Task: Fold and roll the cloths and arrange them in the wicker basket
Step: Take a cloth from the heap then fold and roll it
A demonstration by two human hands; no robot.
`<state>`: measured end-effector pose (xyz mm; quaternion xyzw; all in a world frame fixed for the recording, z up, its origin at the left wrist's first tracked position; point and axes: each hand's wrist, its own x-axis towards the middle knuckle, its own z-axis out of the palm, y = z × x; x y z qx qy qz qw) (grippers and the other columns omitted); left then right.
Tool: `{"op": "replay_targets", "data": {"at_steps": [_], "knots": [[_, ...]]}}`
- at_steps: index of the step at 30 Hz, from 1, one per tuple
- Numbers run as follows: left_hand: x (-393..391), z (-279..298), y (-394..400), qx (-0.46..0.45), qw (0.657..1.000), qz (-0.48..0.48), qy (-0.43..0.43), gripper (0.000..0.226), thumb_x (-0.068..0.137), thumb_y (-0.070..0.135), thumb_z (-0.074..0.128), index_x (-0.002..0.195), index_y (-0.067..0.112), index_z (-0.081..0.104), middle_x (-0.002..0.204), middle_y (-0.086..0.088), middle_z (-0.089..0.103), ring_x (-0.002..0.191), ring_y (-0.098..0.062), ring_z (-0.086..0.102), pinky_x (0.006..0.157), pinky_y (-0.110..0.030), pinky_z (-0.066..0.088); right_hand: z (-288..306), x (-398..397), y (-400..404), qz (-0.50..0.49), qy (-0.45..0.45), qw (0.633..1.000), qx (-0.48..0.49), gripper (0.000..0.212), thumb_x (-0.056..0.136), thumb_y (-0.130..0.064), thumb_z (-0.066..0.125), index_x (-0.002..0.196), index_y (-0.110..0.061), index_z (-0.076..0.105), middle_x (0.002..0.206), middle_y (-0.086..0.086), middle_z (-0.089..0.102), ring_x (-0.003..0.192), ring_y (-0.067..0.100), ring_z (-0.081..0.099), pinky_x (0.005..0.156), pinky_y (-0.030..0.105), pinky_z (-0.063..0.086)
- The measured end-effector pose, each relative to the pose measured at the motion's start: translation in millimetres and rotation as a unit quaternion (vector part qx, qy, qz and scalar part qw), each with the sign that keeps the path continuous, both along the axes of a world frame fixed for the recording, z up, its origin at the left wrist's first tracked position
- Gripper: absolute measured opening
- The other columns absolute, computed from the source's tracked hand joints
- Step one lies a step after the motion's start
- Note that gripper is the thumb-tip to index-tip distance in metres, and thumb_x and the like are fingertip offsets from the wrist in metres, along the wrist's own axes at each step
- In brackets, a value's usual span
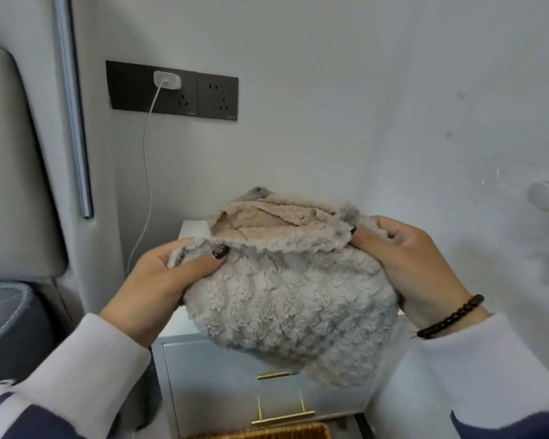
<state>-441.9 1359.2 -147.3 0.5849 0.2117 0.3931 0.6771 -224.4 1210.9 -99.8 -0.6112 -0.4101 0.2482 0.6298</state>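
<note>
Both hands, left (pixel 159 280) and right (pixel 415 267), fingers curled, grip the fluffy cloth's (pixel 286 299) side edges in midair.

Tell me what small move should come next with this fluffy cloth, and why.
Probably lower it toward the wicker basket. Both the left hand and right hand already grip the fluffy cloth as a bundle, held above the nightstand, with the basket rim just below.

the cloth (pixel 286 289) is up in the air between the left hand (pixel 159 280) and the right hand (pixel 415 267). the drawers (pixel 222 384) stand behind and below it. the basket (pixel 267 432) sits in front of the drawers. the wall plugs (pixel 171 88) are up on the left.
</note>
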Motion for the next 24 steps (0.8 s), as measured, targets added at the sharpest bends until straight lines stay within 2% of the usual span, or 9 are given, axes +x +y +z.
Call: {"op": "replay_targets", "data": {"at_steps": [3,6,9,11,14,16,18,21,24], "knots": [[-9,6,-6,0.004,1.000,0.005,0.023,0.055,0.048,0.039,0.092,0.091,0.007,0.076,0.093,-0.016,0.074,0.083,-0.027,0.072,0.069,-0.032,0.060,7,4,-4,0.029,0.060,0.997,0.024,0.019,0.068,-0.021,0.070,0.084,-0.010,0.069,0.078,0.005,0.074,0.066,0.015,0.069,0.058,0.024,0.056],[-10,-2,-2,0.085,0.978,0.084,0.169,0.011,0.076,0.018,0.076,0.083,0.010,0.074,0.079,-0.015,0.072,0.072,-0.025,0.066,0.069,-0.035,0.055,-7,19,2,-0.044,-0.085,0.994,-0.058,0.020,0.080,-0.014,0.072,0.065,-0.004,0.061,0.059,0.000,0.056,0.055,0.012,0.051,0.053,0.022,0.042],[-9,-24,12,0.192,0.926,0.108,0.306,0.011,0.084,0.017,0.072,0.073,0.020,0.072,0.065,0.002,0.069,0.063,-0.014,0.064,0.068,-0.030,0.054,-29,34,15,-0.117,-0.184,0.960,-0.175,0.031,0.080,-0.016,0.070,0.060,-0.003,0.050,0.051,-0.001,0.033,0.046,0.013,0.028,0.049,0.023,0.025],[-4,-34,22,0.232,0.895,0.115,0.363,0.009,0.083,0.019,0.073,0.079,0.027,0.070,0.074,0.008,0.070,0.075,-0.013,0.066,0.072,-0.028,0.053,-40,40,25,-0.115,-0.086,0.971,-0.190,0.025,0.084,-0.013,0.066,0.067,-0.004,0.052,0.050,0.004,0.035,0.039,0.015,0.030,0.043,0.022,0.025],[3,-41,30,0.302,0.821,0.115,0.471,0.009,0.085,0.017,0.069,0.087,0.025,0.066,0.083,0.009,0.065,0.077,-0.007,0.058,0.059,-0.013,0.039,-54,37,41,-0.094,0.095,0.975,-0.175,0.019,0.093,-0.011,0.058,0.075,-0.007,0.052,0.046,0.004,0.056,0.037,0.015,0.053,0.039,0.021,0.036],[5,-42,37,0.312,0.782,0.138,0.522,0.015,0.086,0.011,0.062,0.080,0.024,0.063,0.079,0.004,0.063,0.071,-0.012,0.056,0.056,-0.019,0.041,-63,32,52,-0.079,0.178,0.971,-0.138,0.005,0.096,-0.013,0.053,0.092,-0.010,0.052,0.062,0.007,0.069,0.057,0.019,0.068,0.049,0.024,0.047],[7,-41,41,0.306,0.760,0.187,0.542,0.019,0.085,0.008,0.056,0.077,0.024,0.062,0.081,-0.002,0.063,0.071,-0.020,0.057,0.059,-0.027,0.045,-72,32,61,-0.082,0.233,0.964,-0.099,0.012,0.097,-0.015,0.051,0.108,-0.012,0.048,0.085,0.011,0.074,0.081,0.024,0.071,0.065,0.030,0.052],[13,-38,42,0.251,0.790,0.227,0.511,0.019,0.087,0.010,0.051,0.075,0.018,0.063,0.072,-0.006,0.065,0.065,-0.024,0.061,0.056,-0.029,0.047,-79,34,70,-0.084,0.286,0.953,-0.064,0.016,0.098,-0.016,0.048,0.114,-0.014,0.048,0.095,0.012,0.071,0.091,0.025,0.068,0.087,0.037,0.050],[26,-39,42,0.097,0.887,0.208,0.400,0.020,0.091,0.009,0.054,0.077,0.012,0.068,0.072,-0.011,0.070,0.060,-0.022,0.070,0.054,-0.026,0.052,-86,40,78,-0.079,0.301,0.949,-0.057,0.012,0.098,-0.016,0.044,0.099,-0.013,0.056,0.091,0.007,0.069,0.090,0.022,0.066,0.096,0.040,0.046]]}}
